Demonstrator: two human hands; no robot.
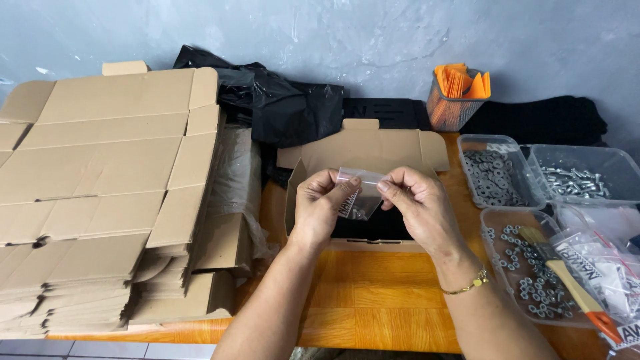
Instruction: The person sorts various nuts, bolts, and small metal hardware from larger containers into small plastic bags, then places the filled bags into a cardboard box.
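Observation:
I hold a small clear plastic zip bag [360, 189] with metal pieces inside, up in front of me. My left hand [322, 208] pinches its left side and my right hand [415, 203] pinches its top right edge. Both hands hover over an open cardboard box [363, 148] with a black lining [373, 229], which stands on the orange wooden table [363, 300]. A gold bracelet sits on my right wrist.
A tall stack of flat cardboard box blanks [100, 187] fills the left. Clear tubs of washers [493, 177], bolts [577, 181] and nuts [533, 280] stand at the right, beside more small bags [607, 267]. A mesh cup of orange slips [457, 97] and black plastic bags [280, 107] line the wall.

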